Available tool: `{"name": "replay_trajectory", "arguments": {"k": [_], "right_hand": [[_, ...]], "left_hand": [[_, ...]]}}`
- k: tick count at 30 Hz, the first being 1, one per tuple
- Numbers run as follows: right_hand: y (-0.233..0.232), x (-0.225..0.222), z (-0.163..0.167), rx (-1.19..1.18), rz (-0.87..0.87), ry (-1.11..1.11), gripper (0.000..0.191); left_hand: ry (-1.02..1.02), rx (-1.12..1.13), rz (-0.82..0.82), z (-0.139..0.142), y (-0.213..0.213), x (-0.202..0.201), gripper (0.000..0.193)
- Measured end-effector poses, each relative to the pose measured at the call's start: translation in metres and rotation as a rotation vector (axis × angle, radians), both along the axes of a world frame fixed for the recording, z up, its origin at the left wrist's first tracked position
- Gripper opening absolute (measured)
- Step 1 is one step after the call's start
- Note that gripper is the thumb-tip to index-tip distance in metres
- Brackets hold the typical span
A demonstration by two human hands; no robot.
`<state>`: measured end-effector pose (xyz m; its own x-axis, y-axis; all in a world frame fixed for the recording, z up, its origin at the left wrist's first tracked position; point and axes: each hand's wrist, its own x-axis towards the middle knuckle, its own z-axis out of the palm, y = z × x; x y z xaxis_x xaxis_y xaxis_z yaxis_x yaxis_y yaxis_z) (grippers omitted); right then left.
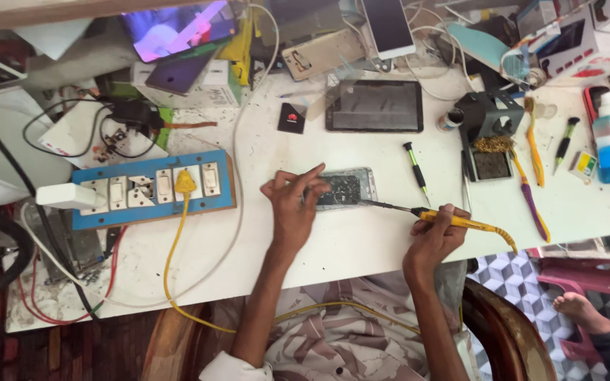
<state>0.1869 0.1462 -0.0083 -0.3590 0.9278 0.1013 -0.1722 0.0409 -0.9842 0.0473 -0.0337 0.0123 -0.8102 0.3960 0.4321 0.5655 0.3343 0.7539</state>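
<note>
Scene: a cluttered white desk [361,247] seen from above, with a person seated at its near edge.
Opened phone: a small silver-framed phone with its back off and dark circuit board exposed [344,189] lies flat near the middle of the desk.
Left hand: the left hand [292,204] rests on the left end of the phone, fingers curled down and pressing it still.
Right hand: the right hand [435,233] is closed in a pen-like grip around a yellow-handled soldering iron [446,219], its thin metal tip reaching the phone's right edge.
Cord: the iron's yellow cable trails off to the right.
Nearby: a black-handled screwdriver [415,168] lies just right of the phone; a blue switchboard with sockets [153,190] sits well to the left.
Doing it well: judging by the pose, a steady hold-down and only the tip touching the board matter most.
</note>
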Motion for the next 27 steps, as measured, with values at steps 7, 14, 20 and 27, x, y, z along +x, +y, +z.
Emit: {"name": "replay_trajectory", "arguments": {"k": [7,14,20,27], "right_hand": [[0.007,0.004,-0.008,-0.03,-0.009,0.046,0.022],[0.012,0.005,-0.003,0.061,0.008,-0.042,0.021],[0.016,0.005,-0.004,0.048,0.008,-0.063,0.022],[0.016,0.013,-0.016,0.035,0.087,0.034,0.022]], "left_hand": [[0.103,-0.057,0.019,-0.002,0.001,0.006,0.016],[0.11,-0.198,-0.009,-0.001,0.005,0.012,0.021],[0.177,-0.222,-0.026,-0.002,0.006,0.016,0.019],[0.344,-0.386,-0.002,-0.025,0.014,0.028,0.026]]}}
